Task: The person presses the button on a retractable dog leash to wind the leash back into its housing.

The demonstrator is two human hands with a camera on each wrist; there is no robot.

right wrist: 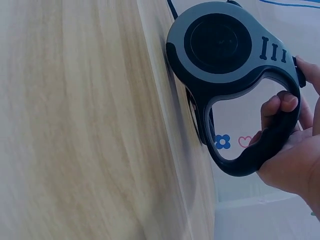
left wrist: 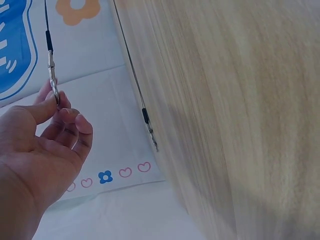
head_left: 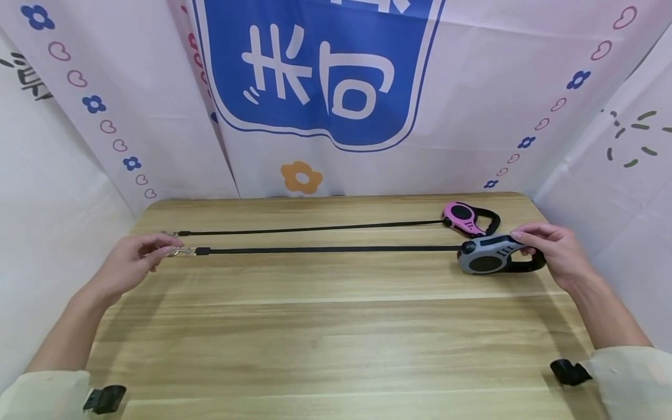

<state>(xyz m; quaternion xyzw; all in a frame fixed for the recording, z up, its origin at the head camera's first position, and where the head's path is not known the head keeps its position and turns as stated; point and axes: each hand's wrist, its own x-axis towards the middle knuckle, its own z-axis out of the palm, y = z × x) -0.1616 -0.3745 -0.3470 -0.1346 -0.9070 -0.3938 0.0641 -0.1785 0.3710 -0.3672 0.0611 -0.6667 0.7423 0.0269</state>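
Observation:
My left hand (head_left: 131, 262) pinches the metal snap hook (head_left: 182, 251) at the end of a black leash strap (head_left: 336, 249). In the left wrist view, thumb and fingertips meet on that hook (left wrist: 53, 82). The strap runs straight across to a grey-and-black retractable leash (head_left: 485, 256). My right hand (head_left: 553, 251) grips this leash by its loop handle, fingers curled through the loop, as the right wrist view shows at the black handle (right wrist: 280, 132). Behind it lies a pink retractable leash (head_left: 462, 217), its thinner black cord (head_left: 315, 228) stretched out leftward over the table.
The pink leash's metal clip (left wrist: 151, 132) lies near the wooden table's (head_left: 336, 350) left far edge. A printed curtain (head_left: 336, 169) hangs behind the table, with white cloth (head_left: 58, 175) at both sides. Black wrist mounts (head_left: 105, 399) sit at the sleeves.

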